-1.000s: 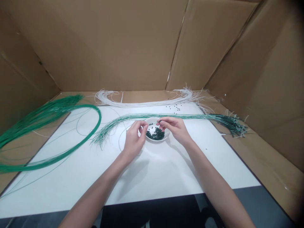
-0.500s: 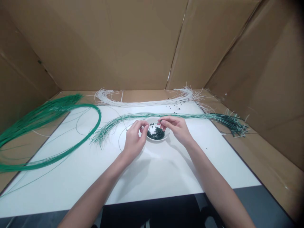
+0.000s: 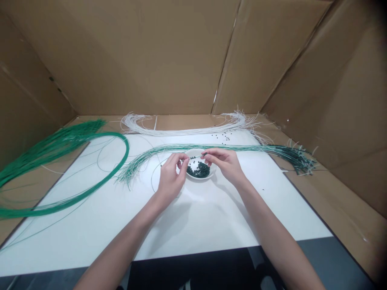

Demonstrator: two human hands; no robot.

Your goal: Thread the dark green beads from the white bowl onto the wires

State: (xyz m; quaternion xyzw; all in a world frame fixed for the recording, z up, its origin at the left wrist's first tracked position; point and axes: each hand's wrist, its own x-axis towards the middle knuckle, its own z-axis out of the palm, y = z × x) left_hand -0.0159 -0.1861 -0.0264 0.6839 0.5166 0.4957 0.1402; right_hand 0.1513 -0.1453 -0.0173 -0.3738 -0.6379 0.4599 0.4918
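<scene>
My left hand is closed in a pinch on a thin green cord, left of a small white bowl. The cord stretches across above the bowl to my right hand, whose thumb and forefinger are also pinched on it. Something small and dark shows at the right fingertips, too small to make out fully. Inside the bowl lies a heap of small dark green beads, with a few apart near the far side. A loose loop of thin cord curves down beside my left hand onto the white table surface.
Behind the bowl lies a bundle of pale green strands, its right end dark. Farther back is a white strand bundle, near scattered dark beads. A coiled green bundle spreads at left. Cardboard walls enclose the table.
Almost nothing differs. Both hands stay in their pinch over the bowl, with only a slight shift at the right fingertips.
</scene>
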